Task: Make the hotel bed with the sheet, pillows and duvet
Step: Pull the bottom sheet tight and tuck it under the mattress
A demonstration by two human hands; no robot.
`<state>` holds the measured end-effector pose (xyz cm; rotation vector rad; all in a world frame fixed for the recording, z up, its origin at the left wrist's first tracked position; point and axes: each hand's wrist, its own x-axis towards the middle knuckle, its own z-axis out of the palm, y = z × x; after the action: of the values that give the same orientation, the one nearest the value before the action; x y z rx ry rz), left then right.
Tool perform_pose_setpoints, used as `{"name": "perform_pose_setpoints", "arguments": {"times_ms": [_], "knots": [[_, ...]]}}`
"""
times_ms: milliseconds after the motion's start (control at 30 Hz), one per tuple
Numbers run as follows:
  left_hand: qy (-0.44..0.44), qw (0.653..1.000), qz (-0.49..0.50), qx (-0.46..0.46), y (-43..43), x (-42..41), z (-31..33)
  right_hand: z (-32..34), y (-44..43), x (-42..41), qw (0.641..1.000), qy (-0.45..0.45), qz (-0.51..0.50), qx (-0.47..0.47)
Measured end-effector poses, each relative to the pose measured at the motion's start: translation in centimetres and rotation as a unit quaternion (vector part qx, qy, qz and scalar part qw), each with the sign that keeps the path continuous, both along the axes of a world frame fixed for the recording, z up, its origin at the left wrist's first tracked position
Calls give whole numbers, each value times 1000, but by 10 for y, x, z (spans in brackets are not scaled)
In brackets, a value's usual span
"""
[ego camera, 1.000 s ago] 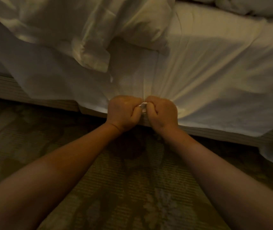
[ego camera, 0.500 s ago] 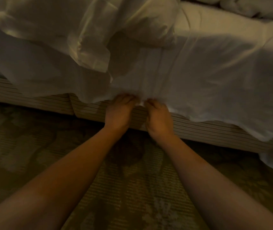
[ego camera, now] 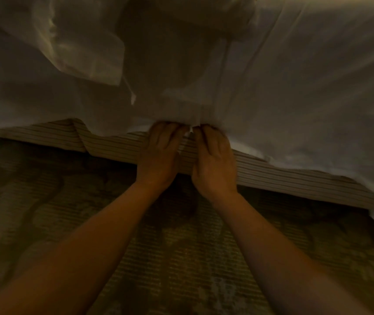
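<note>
1. The sheet [ego camera: 295, 98] is seen as plain white, dulled to grey in the dim light; it is crossed only by long, darker fold shadows.
2. The pillow [ego camera: 79, 48] is shown in the same white, with a faint yellowish sheen along its creases.
3. The bed base [ego camera: 117, 144] is covered in thin horizontal stripes, pale beige alternated with a darker brown.
4. The carpet [ego camera: 181, 258] is coloured olive-brown and ribbed with fine lines, and large paler leaf or flower shapes are scattered over it.
</note>
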<state>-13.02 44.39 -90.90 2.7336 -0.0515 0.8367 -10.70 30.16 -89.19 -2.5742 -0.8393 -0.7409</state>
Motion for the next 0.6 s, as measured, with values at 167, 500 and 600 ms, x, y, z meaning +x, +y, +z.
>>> {"name": "perform_pose_setpoints", "arguments": {"times_ms": [167,500,600], "knots": [[-36,999,-10,-7,3,7,4,-8,-4,3,1000,-11,16,8],[-37,999,-7,-1,3,23,6,4,14,21,999,38,-14,17],[3,1000,-11,1,3,19,14,0,18,18,998,39,-36,-23]]}}
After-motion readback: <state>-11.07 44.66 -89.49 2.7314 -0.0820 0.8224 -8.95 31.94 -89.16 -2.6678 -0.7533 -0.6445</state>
